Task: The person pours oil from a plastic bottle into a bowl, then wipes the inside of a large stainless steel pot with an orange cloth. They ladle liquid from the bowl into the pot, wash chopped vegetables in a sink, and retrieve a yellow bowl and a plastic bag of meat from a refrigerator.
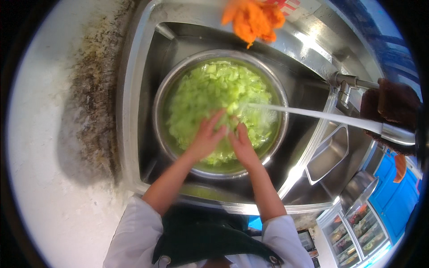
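Note:
A wide round metal bowl (282,98) stands in the sink basin, holding water and many chopped light-green vegetable pieces (210,89). My left hand (209,136) reaches into the near middle of the bowl, its fingers stretched out and apart among the pieces, slightly blurred. Close beside it on the right, my right hand (241,142) dips into the water with fingers extended; some fingertips are hidden below the surface. Neither hand shows anything gripped. From the tap (397,134) at the right, a stream of water (308,112) pours into the bowl just beyond my hands.
The bowl sits inside a deep steel sink (131,107). A crumpled orange cloth (254,20) lies at the far rim. Dark brown cloth (389,105) hangs by the tap pipe. Right of the basin are a second compartment with a rectangular metal tray (330,154) and another metal bowl (357,187).

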A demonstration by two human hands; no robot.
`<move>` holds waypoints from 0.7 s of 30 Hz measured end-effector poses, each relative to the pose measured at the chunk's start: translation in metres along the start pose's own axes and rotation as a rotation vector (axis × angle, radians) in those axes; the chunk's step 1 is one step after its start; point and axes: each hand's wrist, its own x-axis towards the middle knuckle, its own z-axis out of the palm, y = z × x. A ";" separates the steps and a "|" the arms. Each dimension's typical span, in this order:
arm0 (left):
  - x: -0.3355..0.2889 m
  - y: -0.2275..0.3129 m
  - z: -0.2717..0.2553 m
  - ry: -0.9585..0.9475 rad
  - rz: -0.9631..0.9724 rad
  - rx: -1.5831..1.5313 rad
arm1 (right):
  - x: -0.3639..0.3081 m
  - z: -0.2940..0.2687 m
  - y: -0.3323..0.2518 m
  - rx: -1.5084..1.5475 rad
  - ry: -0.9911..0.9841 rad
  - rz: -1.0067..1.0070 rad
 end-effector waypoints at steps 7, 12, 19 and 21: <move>-0.026 -0.037 -0.070 0.232 -0.396 -0.673 | -0.045 -0.038 0.012 0.521 0.469 0.400; 0.011 -0.095 -0.039 0.127 -0.749 -1.343 | 0.035 0.001 0.066 0.954 0.429 0.646; 0.037 -0.043 -0.002 0.015 -0.840 -0.808 | 0.056 0.016 0.053 0.903 -0.026 0.483; 0.028 -0.012 -0.006 0.089 -0.438 -0.348 | 0.042 0.015 0.026 0.334 0.081 0.084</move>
